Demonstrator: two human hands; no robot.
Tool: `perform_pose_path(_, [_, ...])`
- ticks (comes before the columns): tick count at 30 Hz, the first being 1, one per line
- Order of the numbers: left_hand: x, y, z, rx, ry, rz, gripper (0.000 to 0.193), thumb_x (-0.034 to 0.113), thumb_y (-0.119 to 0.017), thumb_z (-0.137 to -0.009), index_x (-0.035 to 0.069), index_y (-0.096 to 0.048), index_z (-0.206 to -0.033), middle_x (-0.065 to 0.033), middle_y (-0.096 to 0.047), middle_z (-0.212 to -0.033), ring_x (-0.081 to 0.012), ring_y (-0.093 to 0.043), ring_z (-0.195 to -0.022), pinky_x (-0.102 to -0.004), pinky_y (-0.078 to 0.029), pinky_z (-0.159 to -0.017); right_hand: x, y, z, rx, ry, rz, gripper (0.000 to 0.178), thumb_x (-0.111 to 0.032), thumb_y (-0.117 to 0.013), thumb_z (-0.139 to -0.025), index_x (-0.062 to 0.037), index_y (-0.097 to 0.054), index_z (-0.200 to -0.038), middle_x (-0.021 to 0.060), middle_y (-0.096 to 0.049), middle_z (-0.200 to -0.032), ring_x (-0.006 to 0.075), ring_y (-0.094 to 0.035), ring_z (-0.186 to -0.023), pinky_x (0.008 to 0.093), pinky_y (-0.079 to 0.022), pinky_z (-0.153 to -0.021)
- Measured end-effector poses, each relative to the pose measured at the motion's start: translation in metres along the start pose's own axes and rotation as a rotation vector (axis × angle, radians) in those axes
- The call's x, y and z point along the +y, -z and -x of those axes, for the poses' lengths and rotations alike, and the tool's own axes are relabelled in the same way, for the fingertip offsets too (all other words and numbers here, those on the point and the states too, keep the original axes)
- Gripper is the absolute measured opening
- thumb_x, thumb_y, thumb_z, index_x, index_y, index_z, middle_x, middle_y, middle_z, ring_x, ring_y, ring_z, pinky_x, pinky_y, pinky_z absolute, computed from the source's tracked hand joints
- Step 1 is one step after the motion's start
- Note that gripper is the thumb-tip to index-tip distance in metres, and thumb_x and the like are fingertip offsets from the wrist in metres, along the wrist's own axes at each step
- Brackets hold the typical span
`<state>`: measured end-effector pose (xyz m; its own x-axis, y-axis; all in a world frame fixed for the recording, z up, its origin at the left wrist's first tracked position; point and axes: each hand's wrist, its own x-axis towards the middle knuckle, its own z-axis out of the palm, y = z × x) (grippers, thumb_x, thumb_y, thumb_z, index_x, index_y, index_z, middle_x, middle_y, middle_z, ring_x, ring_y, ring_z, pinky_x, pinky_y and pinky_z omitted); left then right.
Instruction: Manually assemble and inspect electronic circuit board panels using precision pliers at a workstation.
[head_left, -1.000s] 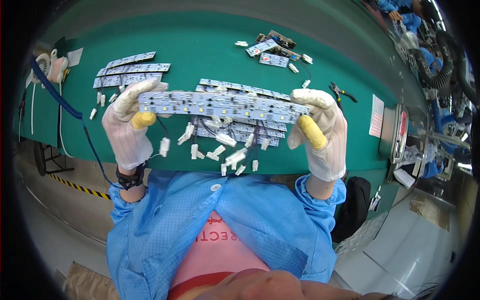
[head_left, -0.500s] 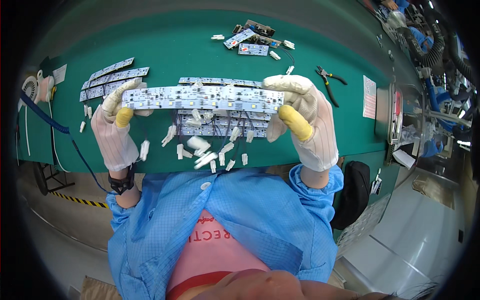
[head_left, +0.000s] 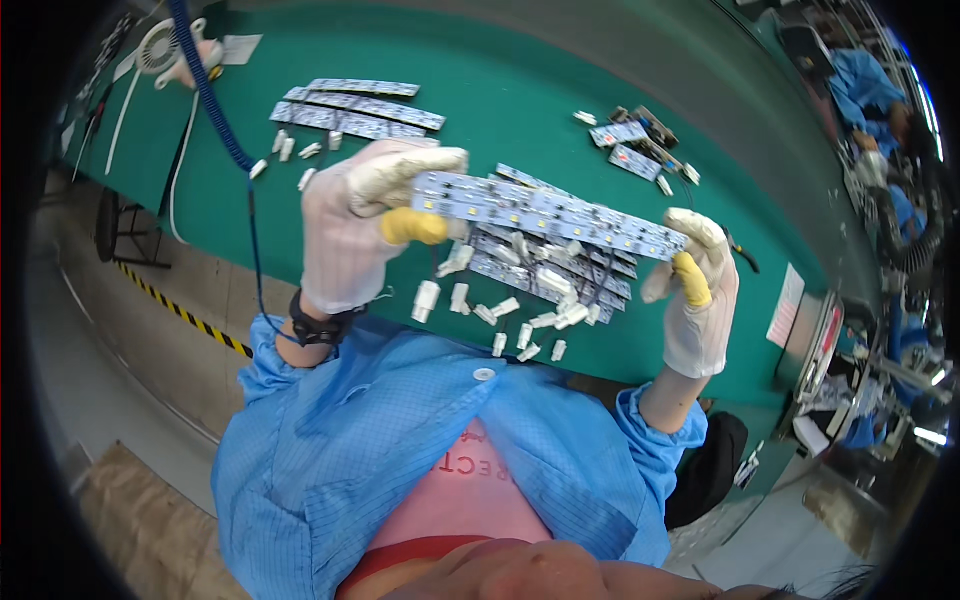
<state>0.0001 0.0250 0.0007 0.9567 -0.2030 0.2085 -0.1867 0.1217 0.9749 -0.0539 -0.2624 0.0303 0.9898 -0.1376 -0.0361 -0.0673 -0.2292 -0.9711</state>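
Note:
A long white LED circuit board (head_left: 545, 216) is stretched between my two gloved hands, slanting down toward the right. My left hand (head_left: 372, 218) pinches its left end, yellow-covered thumb below and fingers above. The other end is gripped by my right hand (head_left: 702, 285), its yellow-covered thumb on the near face. Beneath the raised board lies a pile of similar LED boards (head_left: 615, 292), partly hidden by it. Wires with white plug connectors (head_left: 427, 300) spread from the pile and hang toward me.
More LED boards (head_left: 365, 103) lie at the back left of the green table (head_left: 490, 80). Small circuit boards (head_left: 633, 162) sit at the back right. A blue coiled cord (head_left: 215, 110) crosses the left side, near a small fan (head_left: 160, 48). Pliers are mostly hidden behind my right hand.
The view has turned, so the table and its boards now appear tilted. Both hands still hold the LED board, which has gone from nearly level to slanting down rightward in the picture.

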Motion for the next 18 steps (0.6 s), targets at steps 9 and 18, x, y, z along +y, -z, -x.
perform_pose_path(9, [0.008, -0.002, -0.005, 0.023, 0.084, -0.045, 0.053, 0.034, -0.072, -0.079, -0.005, -0.060, -0.113, -0.0143, -0.064, -0.101, -0.0175, -0.064, -0.082, -0.0271, -0.053, -0.072, -0.003, -0.004, 0.000, -0.005, -0.026, 0.006, 0.039, -0.027, -0.058, -0.091, 0.0019, -0.053, -0.116, 0.0056, -0.059, -0.069, 0.0096, -0.055, -0.056, 0.0212, -0.043, -0.056])
perform_pose_path(18, [-0.002, 0.007, -0.011, -0.004, 0.080, -0.033, 0.046, 0.025, -0.069, -0.082, -0.004, -0.059, -0.116, -0.0120, -0.068, -0.093, -0.0158, -0.066, -0.081, -0.0247, -0.051, -0.077, -0.011, -0.008, 0.005, -0.009, -0.001, -0.092, 0.039, -0.025, -0.059, -0.089, 0.0034, -0.052, -0.115, 0.0047, -0.059, -0.070, 0.0096, -0.054, -0.055, 0.0208, -0.041, -0.053])
